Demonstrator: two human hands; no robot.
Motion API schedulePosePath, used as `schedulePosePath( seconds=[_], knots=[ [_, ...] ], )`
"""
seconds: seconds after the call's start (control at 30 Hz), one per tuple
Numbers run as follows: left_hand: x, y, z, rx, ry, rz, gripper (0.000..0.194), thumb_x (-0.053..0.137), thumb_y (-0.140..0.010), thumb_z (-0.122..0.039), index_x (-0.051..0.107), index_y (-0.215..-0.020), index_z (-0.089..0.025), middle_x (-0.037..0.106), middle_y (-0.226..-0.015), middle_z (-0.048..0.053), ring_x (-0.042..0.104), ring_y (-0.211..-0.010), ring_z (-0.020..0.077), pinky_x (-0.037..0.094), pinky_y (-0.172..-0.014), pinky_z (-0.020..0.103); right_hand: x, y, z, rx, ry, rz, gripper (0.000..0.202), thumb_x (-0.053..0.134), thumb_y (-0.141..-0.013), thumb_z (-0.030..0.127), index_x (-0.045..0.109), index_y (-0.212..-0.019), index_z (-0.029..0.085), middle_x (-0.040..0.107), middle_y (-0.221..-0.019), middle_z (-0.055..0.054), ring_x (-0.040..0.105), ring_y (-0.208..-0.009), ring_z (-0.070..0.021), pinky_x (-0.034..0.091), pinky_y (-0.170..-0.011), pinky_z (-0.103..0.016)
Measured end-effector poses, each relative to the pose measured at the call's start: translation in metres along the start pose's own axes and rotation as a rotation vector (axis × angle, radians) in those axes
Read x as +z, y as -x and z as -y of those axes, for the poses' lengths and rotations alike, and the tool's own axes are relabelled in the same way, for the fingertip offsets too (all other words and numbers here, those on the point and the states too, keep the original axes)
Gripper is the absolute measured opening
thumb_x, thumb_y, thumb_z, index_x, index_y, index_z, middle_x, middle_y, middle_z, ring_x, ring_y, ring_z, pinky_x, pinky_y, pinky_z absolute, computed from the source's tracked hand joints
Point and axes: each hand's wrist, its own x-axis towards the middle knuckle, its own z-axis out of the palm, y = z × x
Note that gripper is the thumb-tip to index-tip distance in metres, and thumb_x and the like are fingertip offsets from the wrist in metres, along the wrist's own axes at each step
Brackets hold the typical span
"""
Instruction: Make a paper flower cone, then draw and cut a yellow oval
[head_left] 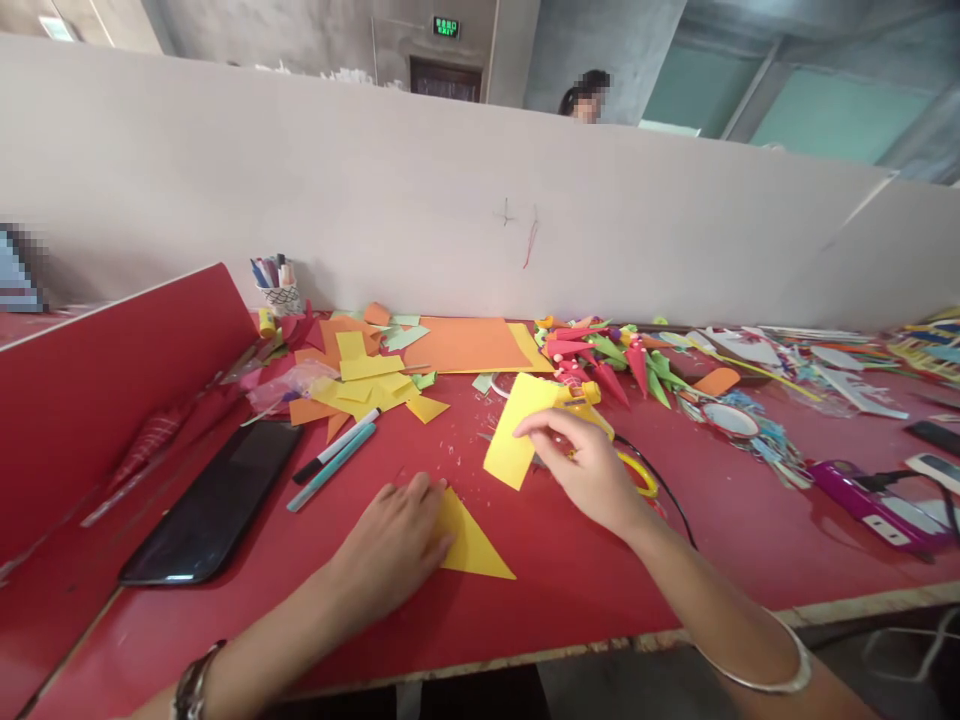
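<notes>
My left hand [397,530] rests near the table's front edge, its fingers curled over the left part of a folded-looking yellow paper triangle [476,548]. That covered corner is hidden. Further right, my right hand [585,465] is closed in a pinch at a yellow paper rectangle [514,440], which tilts above or on the table; the exact contact is hard to see. Just behind this hand are a yellow glue bottle [589,395] and yellow-handled scissors [641,475], both partly hidden by it.
Left of my hands lie a black phone [214,505], two markers [334,460] and yellow paper scraps [364,380]. Orange sheets [469,343], red and green paper cones [574,350] and a purple power strip [874,505] lie beyond. A white partition [390,200] borders the back.
</notes>
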Motion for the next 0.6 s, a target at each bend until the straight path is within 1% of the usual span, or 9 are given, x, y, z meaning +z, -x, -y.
schedulePosePath(
  seconds=[0.07, 0.13, 0.2, 0.27, 0.37, 0.4, 0.47, 0.53, 0.6],
  knots=[
    [-0.011, -0.006, 0.010, -0.073, 0.227, -0.003, 0.041, 0.039, -0.084, -0.038, 0.048, -0.117, -0.015, 0.056, -0.108, 0.012, 0.054, -0.097, 0.0228, 0.041, -0.083, 0.040, 0.012, -0.004, 0.000, -0.027, -0.054, 0.069, 0.019, 0.041, -0.084, 0.015, 0.059, -0.082, 0.021, 0.063, -0.083, -0.001, 0.057, -0.078, -0.0119, 0.044, -0.063, -0.021],
    [-0.024, -0.015, 0.017, -0.080, 0.486, 0.041, 0.039, 0.037, -0.084, -0.043, 0.048, -0.113, -0.019, 0.055, -0.100, 0.006, 0.053, -0.089, 0.0179, 0.042, -0.080, 0.035, 0.022, -0.006, 0.001, -0.050, -0.082, 0.142, 0.019, 0.041, -0.084, 0.015, 0.059, -0.083, 0.021, 0.062, -0.083, -0.001, 0.057, -0.077, -0.0122, 0.044, -0.065, -0.023],
    [-0.033, -0.022, 0.021, -0.087, 0.690, 0.092, 0.033, 0.042, -0.081, -0.044, 0.053, -0.099, -0.018, 0.054, -0.088, 0.002, 0.051, -0.078, 0.0139, 0.042, -0.072, 0.027, 0.030, -0.008, 0.001, -0.058, -0.101, 0.194, 0.020, 0.040, -0.085, 0.015, 0.058, -0.083, 0.021, 0.062, -0.083, 0.000, 0.057, -0.077, -0.0126, 0.044, -0.066, -0.024],
    [-0.036, -0.027, 0.023, -0.119, 0.799, 0.131, 0.027, 0.045, -0.079, -0.042, 0.053, -0.079, -0.016, 0.049, -0.072, -0.002, 0.046, -0.065, 0.0107, 0.039, -0.061, 0.022, 0.035, -0.008, 0.002, -0.051, -0.123, 0.218, 0.019, 0.040, -0.085, 0.015, 0.058, -0.084, 0.022, 0.062, -0.086, 0.000, 0.057, -0.081, -0.0128, 0.044, -0.071, -0.026],
    [-0.033, -0.030, 0.027, -0.174, 0.849, 0.156, 0.031, 0.043, -0.079, -0.042, 0.047, -0.062, -0.016, 0.039, -0.058, -0.005, 0.037, -0.055, 0.0088, 0.031, -0.052, 0.020, 0.040, -0.007, 0.000, -0.004, -0.159, 0.193, 0.017, 0.041, -0.085, 0.018, 0.053, -0.095, 0.022, 0.059, -0.086, 0.000, 0.055, -0.081, -0.0123, 0.044, -0.073, -0.026],
    [-0.032, -0.031, 0.031, -0.182, 0.843, 0.146, 0.033, 0.042, -0.079, -0.043, 0.045, -0.060, -0.016, 0.036, -0.056, -0.005, 0.035, -0.053, 0.0086, 0.029, -0.050, 0.020, 0.042, -0.006, -0.001, 0.018, -0.175, 0.181, 0.019, 0.042, -0.084, 0.020, 0.050, -0.101, 0.022, 0.058, -0.083, 0.000, 0.055, -0.078, -0.0119, 0.044, -0.072, -0.026],
    [-0.032, -0.033, 0.044, -0.207, 0.795, 0.079, 0.034, 0.042, -0.078, -0.043, 0.043, -0.056, -0.017, 0.033, -0.054, -0.005, 0.033, -0.051, 0.0085, 0.026, -0.048, 0.020, 0.045, -0.003, -0.002, 0.058, -0.193, 0.187, 0.031, 0.044, -0.083, 0.024, 0.040, -0.113, 0.021, 0.055, -0.079, 0.000, 0.053, -0.072, -0.0112, 0.045, -0.069, -0.025],
    [-0.035, -0.036, 0.063, -0.275, 0.717, -0.029, 0.035, 0.042, -0.077, -0.043, 0.042, -0.054, -0.017, 0.034, -0.052, -0.005, 0.034, -0.050, 0.0086, 0.027, -0.047, 0.020, 0.047, 0.002, -0.003, 0.084, -0.172, 0.281, 0.038, 0.046, -0.082, 0.027, 0.036, -0.118, 0.020, 0.054, -0.079, 0.000, 0.053, -0.070, -0.0112, 0.046, -0.066, -0.024],
    [-0.039, -0.042, 0.087, -0.364, 0.605, -0.124, 0.033, 0.044, -0.074, -0.042, 0.045, -0.053, -0.017, 0.040, -0.050, -0.005, 0.039, -0.050, 0.0097, 0.030, -0.047, 0.020, 0.049, 0.007, -0.001, 0.084, -0.086, 0.407, 0.045, 0.050, -0.079, 0.030, 0.036, -0.121, 0.021, 0.055, -0.087, -0.003, 0.054, -0.076, -0.0130, 0.046, -0.067, -0.026]
  ],
)
